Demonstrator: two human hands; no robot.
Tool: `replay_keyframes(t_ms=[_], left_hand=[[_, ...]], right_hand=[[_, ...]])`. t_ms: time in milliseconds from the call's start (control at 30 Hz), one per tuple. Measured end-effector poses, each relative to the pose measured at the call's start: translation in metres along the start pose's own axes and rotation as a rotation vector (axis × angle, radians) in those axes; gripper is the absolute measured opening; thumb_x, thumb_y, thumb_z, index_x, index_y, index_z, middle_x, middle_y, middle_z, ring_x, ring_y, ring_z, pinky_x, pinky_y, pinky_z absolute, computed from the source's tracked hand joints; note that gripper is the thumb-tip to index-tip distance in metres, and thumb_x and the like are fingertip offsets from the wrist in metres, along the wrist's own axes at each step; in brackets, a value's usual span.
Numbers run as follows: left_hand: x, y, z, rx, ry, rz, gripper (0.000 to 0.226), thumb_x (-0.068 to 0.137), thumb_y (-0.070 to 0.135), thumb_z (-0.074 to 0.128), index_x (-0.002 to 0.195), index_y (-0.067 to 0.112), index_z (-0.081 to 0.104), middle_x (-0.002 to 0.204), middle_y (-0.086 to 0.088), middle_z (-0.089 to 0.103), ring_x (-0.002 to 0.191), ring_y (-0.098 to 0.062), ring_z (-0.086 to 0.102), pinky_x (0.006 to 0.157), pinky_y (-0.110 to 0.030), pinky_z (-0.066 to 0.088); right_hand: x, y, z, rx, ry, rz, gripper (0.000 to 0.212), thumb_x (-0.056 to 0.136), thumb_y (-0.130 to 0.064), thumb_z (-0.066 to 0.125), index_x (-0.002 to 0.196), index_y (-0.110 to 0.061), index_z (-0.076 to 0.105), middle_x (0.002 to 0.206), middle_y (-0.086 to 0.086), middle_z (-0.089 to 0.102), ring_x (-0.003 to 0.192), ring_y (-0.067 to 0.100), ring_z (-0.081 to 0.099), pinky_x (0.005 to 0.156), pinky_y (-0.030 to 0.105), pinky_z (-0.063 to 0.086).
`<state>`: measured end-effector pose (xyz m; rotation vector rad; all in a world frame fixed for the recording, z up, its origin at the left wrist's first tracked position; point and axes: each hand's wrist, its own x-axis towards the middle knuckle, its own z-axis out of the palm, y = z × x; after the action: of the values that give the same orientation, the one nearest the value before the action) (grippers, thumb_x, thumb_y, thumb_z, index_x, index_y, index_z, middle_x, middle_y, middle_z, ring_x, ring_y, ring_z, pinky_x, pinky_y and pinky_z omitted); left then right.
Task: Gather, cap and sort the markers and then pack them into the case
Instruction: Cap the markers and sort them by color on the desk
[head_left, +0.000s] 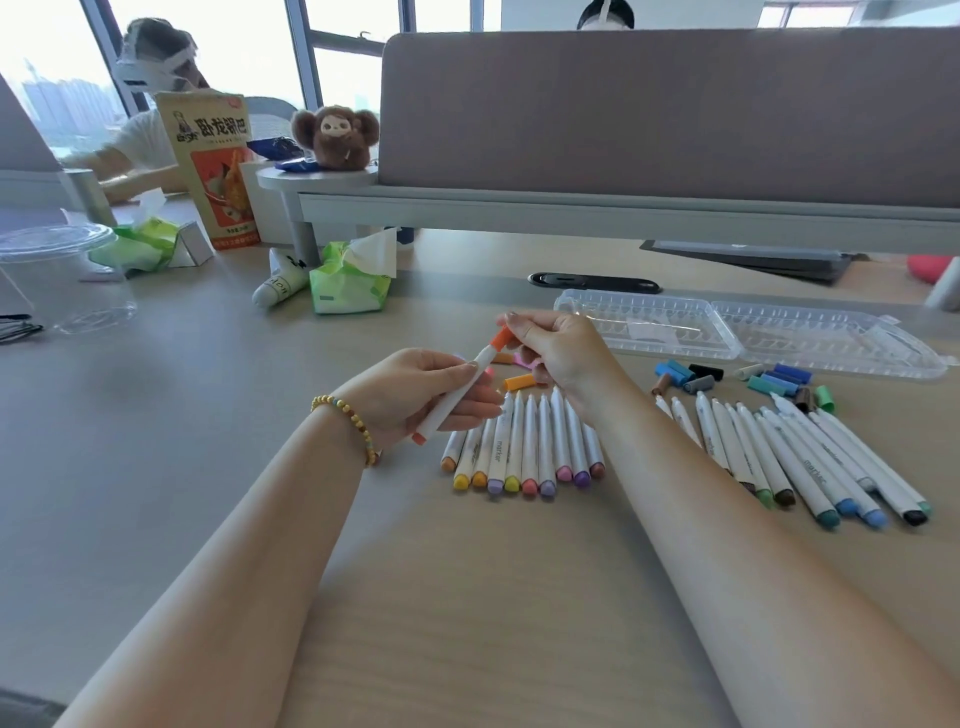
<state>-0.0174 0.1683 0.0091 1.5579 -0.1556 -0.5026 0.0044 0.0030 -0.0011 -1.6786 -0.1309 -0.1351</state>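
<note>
Head: left hand (415, 387) grips "marker"-labelled pen (457, 397); right hand (556, 348) pinches orange cap (500, 338).

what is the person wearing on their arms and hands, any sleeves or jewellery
Both forearms are bare, with no sleeves in view. The left wrist carries a beaded bracelet of small round beads, mostly yellow with a few brownish and pale blue-green ones. The left hand and right hand show no rings, gloves or watch. The fingernails look short and unpainted.
</note>
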Motion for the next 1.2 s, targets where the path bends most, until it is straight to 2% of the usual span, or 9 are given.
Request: replay_keyframes(t_ms=[200,300,467,600,667,733,867,1033,1200], left_hand=[[0.002,-0.001,-0.002,-0.031,0.022,0.011,0.023,0.099,0.015,0.042,0.097,0.000,0.059,0.079,-0.010,0.068,0.064,-0.011,0.069,0.061,-0.022,0.058],[0.003,-0.002,0.001,0.009,0.038,0.028,0.025,0.099,0.016,0.040,0.091,0.001,0.059,0.071,-0.008,0.063,0.055,-0.008,0.064,0.059,-0.021,0.058],[0.004,-0.003,0.005,0.006,0.059,0.038,0.023,0.100,0.015,0.039,0.092,0.002,0.057,0.069,-0.003,0.051,0.046,-0.002,0.051,0.052,-0.018,0.054],[0.003,0.001,0.005,0.016,0.057,0.029,0.021,0.099,0.015,0.040,0.095,0.002,0.056,0.070,-0.002,0.052,0.046,-0.002,0.050,0.059,-0.023,0.058],[0.003,0.005,0.001,0.202,0.171,0.026,0.022,0.098,0.019,0.044,0.090,0.006,0.059,0.073,-0.002,0.062,0.056,-0.005,0.058,0.067,-0.025,0.058],[0.005,0.007,-0.008,0.528,0.336,0.055,0.024,0.097,0.024,0.046,0.085,0.011,0.062,0.075,0.003,0.069,0.065,-0.009,0.062,0.068,-0.024,0.055],[0.008,0.003,-0.024,0.942,0.481,0.031,0.034,0.094,0.034,0.046,0.080,0.012,0.068,0.064,0.004,0.059,0.053,-0.011,0.044,0.048,-0.021,0.038],[0.015,-0.010,-0.030,1.201,0.580,-0.035,0.042,0.090,0.039,0.049,0.059,0.011,0.048,0.056,-0.003,0.040,0.053,-0.019,0.039,0.048,-0.024,0.031],[0.021,-0.017,-0.022,1.428,0.621,-0.033,0.044,0.095,0.042,0.037,0.060,0.016,0.042,0.068,-0.003,0.049,0.068,-0.021,0.049,0.058,-0.026,0.038]], right_hand=[[-0.001,-0.001,-0.001,-0.187,0.023,-0.086,0.030,0.099,-0.019,0.044,0.120,-0.013,0.064,0.108,-0.002,0.065,0.082,-0.003,0.054,0.061,0.010,0.041],[-0.002,0.000,0.001,-0.268,0.006,-0.141,0.031,0.096,-0.006,0.043,0.117,-0.006,0.065,0.106,0.003,0.066,0.069,-0.013,0.055,0.061,0.002,0.041],[-0.004,-0.001,0.002,-0.319,-0.003,-0.123,0.038,0.093,0.002,0.038,0.118,-0.006,0.065,0.108,0.003,0.064,0.108,0.011,0.054,0.098,0.028,0.046],[-0.004,-0.004,0.004,-0.300,-0.031,-0.134,0.042,0.093,0.005,0.034,0.119,-0.007,0.064,0.113,0.005,0.062,0.112,0.011,0.051,0.079,-0.001,0.041],[-0.003,-0.002,0.007,-0.277,-0.023,-0.131,0.042,0.094,0.005,0.033,0.122,-0.007,0.062,0.117,0.007,0.061,0.110,0.014,0.053,0.066,-0.005,0.041],[-0.001,0.003,0.011,-0.307,0.029,-0.157,0.043,0.093,0.004,0.034,0.125,-0.009,0.060,0.117,0.006,0.062,0.104,0.018,0.058,0.069,0.004,0.046],[0.007,0.010,-0.003,-0.436,0.112,-0.168,0.044,0.091,0.000,0.036,0.121,-0.017,0.063,0.115,0.003,0.063,0.064,-0.003,0.044,0.066,0.014,0.038],[0.001,0.010,-0.024,-0.521,0.210,-0.076,0.041,0.090,-0.003,0.036,0.112,-0.018,0.067,0.119,0.002,0.064,0.105,0.015,0.056,0.101,0.041,0.042],[-0.011,0.015,-0.032,-0.669,0.144,-0.005,0.034,0.090,-0.007,0.042,0.106,-0.021,0.068,0.121,0.002,0.062,0.103,0.018,0.054,0.093,0.037,0.045]])
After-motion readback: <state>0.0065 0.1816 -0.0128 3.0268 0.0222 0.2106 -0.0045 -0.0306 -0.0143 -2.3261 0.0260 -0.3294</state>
